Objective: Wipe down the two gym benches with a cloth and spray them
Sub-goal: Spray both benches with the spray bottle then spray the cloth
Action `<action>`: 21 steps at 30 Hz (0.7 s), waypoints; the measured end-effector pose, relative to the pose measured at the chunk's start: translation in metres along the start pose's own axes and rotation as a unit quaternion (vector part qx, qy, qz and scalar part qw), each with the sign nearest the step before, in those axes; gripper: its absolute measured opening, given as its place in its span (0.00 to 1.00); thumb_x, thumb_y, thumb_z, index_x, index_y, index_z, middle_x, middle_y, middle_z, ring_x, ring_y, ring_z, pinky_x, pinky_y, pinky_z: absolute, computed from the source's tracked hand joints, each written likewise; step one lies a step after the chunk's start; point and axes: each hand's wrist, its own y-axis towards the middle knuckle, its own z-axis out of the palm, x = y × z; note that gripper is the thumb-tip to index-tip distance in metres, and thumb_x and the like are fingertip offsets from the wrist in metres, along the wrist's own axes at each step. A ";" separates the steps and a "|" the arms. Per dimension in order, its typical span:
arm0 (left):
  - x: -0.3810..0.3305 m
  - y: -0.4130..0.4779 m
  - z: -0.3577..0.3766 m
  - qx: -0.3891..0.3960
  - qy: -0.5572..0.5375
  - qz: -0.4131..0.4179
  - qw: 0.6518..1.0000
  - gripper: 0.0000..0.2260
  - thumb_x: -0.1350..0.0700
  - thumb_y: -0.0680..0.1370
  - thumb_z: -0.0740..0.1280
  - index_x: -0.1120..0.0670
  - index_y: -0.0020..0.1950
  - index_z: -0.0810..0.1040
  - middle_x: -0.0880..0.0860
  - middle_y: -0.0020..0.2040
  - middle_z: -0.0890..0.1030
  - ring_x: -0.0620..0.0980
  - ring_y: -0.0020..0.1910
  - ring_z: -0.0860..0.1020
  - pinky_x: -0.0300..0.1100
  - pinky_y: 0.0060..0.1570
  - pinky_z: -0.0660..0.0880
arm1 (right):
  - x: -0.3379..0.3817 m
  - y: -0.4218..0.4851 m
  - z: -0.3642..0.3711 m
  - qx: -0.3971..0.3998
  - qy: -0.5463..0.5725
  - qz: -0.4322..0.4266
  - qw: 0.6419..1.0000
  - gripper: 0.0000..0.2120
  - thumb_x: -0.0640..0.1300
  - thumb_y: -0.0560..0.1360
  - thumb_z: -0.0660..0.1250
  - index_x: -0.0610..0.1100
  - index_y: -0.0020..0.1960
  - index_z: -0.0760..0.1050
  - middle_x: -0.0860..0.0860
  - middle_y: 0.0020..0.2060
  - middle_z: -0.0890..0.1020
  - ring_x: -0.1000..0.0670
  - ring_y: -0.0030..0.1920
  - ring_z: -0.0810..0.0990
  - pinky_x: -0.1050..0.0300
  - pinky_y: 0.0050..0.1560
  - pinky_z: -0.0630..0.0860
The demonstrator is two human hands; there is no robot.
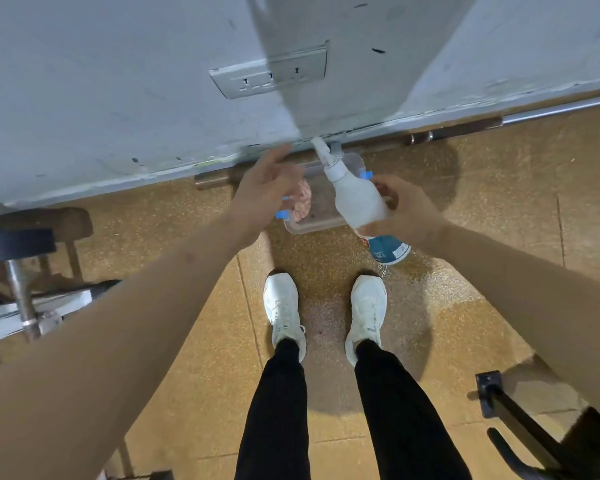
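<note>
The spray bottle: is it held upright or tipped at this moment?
Tipped. The right hand grips the spray bottle near its base, and its nozzle slants away toward the wall, not up at the camera.

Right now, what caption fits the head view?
Right hand grips a white spray bottle over a clear plastic box; left hand hovers above the pink cloth inside.

the bottle point(359, 199) is frosted white plastic, matt, with a glossy blue label point(390, 249) at its base. the box point(312, 228) is clear, smooth plastic with blue clips point(366, 174). the cloth point(302, 204) in it looks pink and nubbly. the floor point(187, 375) is speckled tan and grainy. the wall point(101, 98) is matt paint, scuffed and chipped. the bar point(551, 110) along it is metal, part shiny, part rusty brown. the trousers point(278, 410) are matt black cloth.
</note>
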 end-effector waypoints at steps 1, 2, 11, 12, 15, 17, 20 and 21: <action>-0.005 0.008 -0.001 0.035 -0.001 0.013 0.999 0.21 0.56 0.83 0.68 0.43 0.75 0.69 0.46 0.60 0.78 0.45 0.52 0.81 0.42 0.56 0.80 | -0.002 0.004 0.002 0.020 -0.007 -0.005 1.000 0.41 0.38 0.63 0.84 0.48 0.72 0.71 0.50 0.63 0.79 0.47 0.62 0.78 0.47 0.62 0.79; -0.009 0.016 -0.002 0.071 0.012 0.024 0.997 0.23 0.57 0.83 0.68 0.42 0.76 0.68 0.46 0.62 0.78 0.45 0.54 0.81 0.42 0.58 0.80 | -0.003 0.008 0.004 0.039 -0.004 -0.005 0.999 0.41 0.37 0.63 0.83 0.48 0.72 0.71 0.50 0.63 0.79 0.48 0.62 0.78 0.46 0.64 0.78; -0.021 0.058 -0.007 0.152 0.294 0.174 0.927 0.04 0.57 0.80 0.72 0.54 0.54 0.82 0.47 0.46 0.83 0.39 0.43 0.79 0.39 0.51 0.77 | -0.026 0.027 -0.001 0.149 0.089 0.040 0.984 0.38 0.28 0.67 0.78 0.50 0.72 0.73 0.52 0.62 0.82 0.50 0.64 0.79 0.44 0.67 0.76; -0.019 0.060 -0.003 0.149 0.300 0.175 0.926 0.03 0.57 0.80 0.72 0.55 0.52 0.82 0.49 0.44 0.83 0.40 0.42 0.79 0.41 0.48 0.77 | -0.026 0.028 0.000 0.133 0.083 0.034 0.987 0.38 0.30 0.68 0.78 0.51 0.73 0.73 0.53 0.63 0.81 0.50 0.64 0.79 0.43 0.68 0.75; -0.003 0.067 0.017 0.134 0.347 0.196 0.907 0.09 0.54 0.78 0.74 0.59 0.51 0.83 0.56 0.45 0.84 0.50 0.43 0.81 0.50 0.48 0.77 | -0.027 0.035 0.004 0.053 0.098 0.009 0.994 0.30 0.35 0.70 0.79 0.59 0.65 0.78 0.55 0.64 0.80 0.50 0.64 0.79 0.41 0.67 0.76; 0.012 0.072 0.029 0.109 0.388 0.201 0.893 0.10 0.52 0.78 0.73 0.58 0.52 0.83 0.56 0.45 0.85 0.54 0.44 0.81 0.49 0.49 0.76 | -0.029 0.042 0.007 0.024 0.110 -0.002 0.994 0.24 0.37 0.72 0.78 0.60 0.60 0.80 0.53 0.63 0.82 0.51 0.60 0.82 0.47 0.64 0.79; 0.037 0.091 0.040 0.057 0.405 0.198 0.891 0.08 0.51 0.80 0.71 0.55 0.54 0.82 0.52 0.43 0.85 0.55 0.43 0.82 0.39 0.44 0.75 | -0.037 0.051 0.011 0.019 0.097 0.000 0.995 0.20 0.37 0.76 0.73 0.54 0.64 0.79 0.54 0.60 0.83 0.58 0.53 0.82 0.66 0.52 0.79; 0.043 0.098 0.043 0.044 0.414 0.197 0.888 0.08 0.52 0.80 0.70 0.54 0.55 0.82 0.51 0.44 0.84 0.55 0.45 0.82 0.43 0.48 0.75 | -0.041 0.054 0.013 0.014 0.086 0.003 0.996 0.21 0.37 0.77 0.71 0.52 0.67 0.79 0.55 0.59 0.83 0.58 0.52 0.82 0.68 0.49 0.78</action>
